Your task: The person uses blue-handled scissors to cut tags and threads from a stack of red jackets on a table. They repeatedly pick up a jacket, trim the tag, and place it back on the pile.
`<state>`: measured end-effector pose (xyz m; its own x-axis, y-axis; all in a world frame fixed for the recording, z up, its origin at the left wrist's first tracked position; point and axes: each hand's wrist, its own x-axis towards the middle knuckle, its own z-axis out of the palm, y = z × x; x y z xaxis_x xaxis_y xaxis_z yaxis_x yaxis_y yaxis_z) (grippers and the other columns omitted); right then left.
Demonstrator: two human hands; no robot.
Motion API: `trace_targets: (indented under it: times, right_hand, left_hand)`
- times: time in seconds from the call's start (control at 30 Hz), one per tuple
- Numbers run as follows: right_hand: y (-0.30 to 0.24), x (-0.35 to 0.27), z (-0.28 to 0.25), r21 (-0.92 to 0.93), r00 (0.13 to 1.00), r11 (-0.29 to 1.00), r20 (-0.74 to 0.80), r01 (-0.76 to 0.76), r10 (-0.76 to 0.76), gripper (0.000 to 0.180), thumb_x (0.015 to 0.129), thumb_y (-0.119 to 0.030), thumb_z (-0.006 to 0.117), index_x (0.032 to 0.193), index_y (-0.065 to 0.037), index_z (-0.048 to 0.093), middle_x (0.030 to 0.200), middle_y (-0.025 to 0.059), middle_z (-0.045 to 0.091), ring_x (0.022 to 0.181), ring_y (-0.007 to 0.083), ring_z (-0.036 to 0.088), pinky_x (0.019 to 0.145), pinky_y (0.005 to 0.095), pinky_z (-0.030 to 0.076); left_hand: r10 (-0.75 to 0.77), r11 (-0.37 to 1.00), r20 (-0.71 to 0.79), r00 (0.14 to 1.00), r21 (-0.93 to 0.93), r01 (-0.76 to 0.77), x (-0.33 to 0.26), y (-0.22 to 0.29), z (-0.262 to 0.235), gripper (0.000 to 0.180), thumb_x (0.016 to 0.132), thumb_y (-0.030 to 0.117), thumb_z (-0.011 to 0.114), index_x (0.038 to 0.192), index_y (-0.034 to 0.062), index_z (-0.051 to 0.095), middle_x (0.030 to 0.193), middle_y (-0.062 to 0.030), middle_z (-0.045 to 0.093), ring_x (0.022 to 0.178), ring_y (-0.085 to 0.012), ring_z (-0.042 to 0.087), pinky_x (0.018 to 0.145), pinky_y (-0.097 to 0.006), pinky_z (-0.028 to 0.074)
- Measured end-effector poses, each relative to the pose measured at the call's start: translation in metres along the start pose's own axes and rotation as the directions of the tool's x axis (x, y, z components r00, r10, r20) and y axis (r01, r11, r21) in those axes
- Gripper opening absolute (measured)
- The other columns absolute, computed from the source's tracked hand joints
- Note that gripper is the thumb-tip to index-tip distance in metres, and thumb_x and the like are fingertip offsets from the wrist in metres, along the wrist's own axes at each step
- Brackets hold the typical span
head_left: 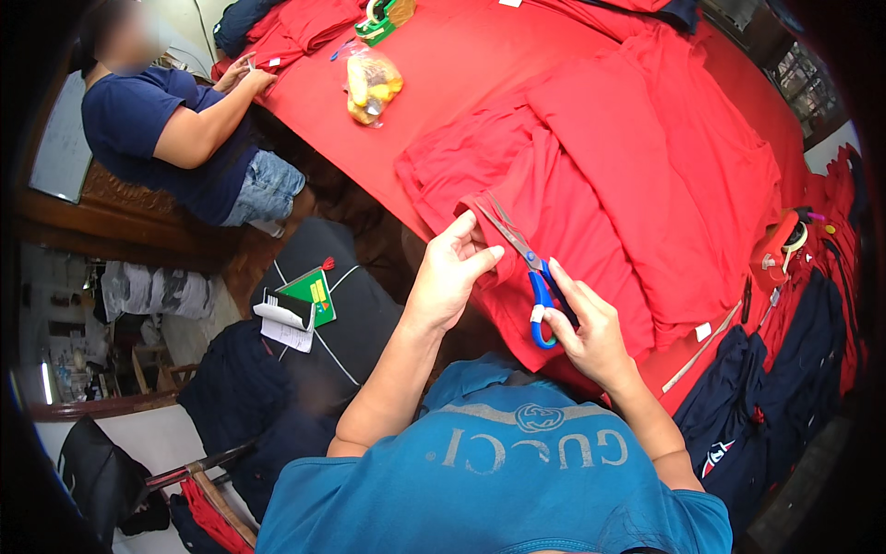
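Observation:
A red garment (628, 175), soft and rumpled, lies spread over the table in front of me. At its near left edge, my left hand (445, 282) pinches a fold of the cloth between thumb and fingers. My right hand (591, 334) grips a pair of scissors (543, 294) by the blue handles, fingers through the loops. The steel blades point away and to the left, slightly apart, and lie against the cloth just beside my left fingertips. Whether any cloth sits between the blades, I cannot tell.
A clear bag with yellow contents (371, 88) and a green tape dispenser (377, 26) stand farther back on the red-covered table (452, 46). Another person (180, 120) handles red cloth at far left. An orange tape dispenser (781, 247), a thin stick (703, 358) and navy garments (784, 360) lie right.

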<state>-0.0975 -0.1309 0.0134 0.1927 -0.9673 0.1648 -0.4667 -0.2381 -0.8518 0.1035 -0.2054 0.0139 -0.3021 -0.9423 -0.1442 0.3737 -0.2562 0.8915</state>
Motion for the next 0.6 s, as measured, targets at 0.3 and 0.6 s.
trace_targets:
  times: [0.3, 0.6]
  right_hand:
    - [0.005, 0.001, -0.006, 0.236, 0.989, 0.96, 0.065, -0.148, 0.137, 0.048, 0.088, -0.003, 0.06, 0.135, -0.001, 0.049, 0.087, 0.0138, 0.061, 0.065, 0.0143, 0.058, 0.06, 0.0261, 0.047]
    - [0.006, 0.004, 0.002, -0.072, 0.994, 0.993, -0.054, 0.088, -0.092, 0.056, 0.084, -0.009, 0.068, 0.135, -0.001, 0.047, 0.085, 0.0129, 0.057, 0.062, 0.0196, 0.056, 0.058, 0.0307, 0.047]
  left_hand:
    - [0.031, 0.995, -0.045, 0.998, -0.091, -0.035, 0.007, 0.001, 0.001, 0.039, 0.087, -0.005, 0.057, 0.126, -0.0035, 0.052, 0.119, -0.0108, 0.061, 0.111, -0.0178, 0.058, 0.098, -0.032, 0.045]
    - [0.097, 0.995, -0.021, 0.995, 0.025, -0.096, 0.009, -0.001, 0.004, 0.033, 0.089, -0.004, 0.055, 0.122, -0.0057, 0.055, 0.117, -0.0099, 0.062, 0.109, -0.0164, 0.058, 0.098, -0.031, 0.043]
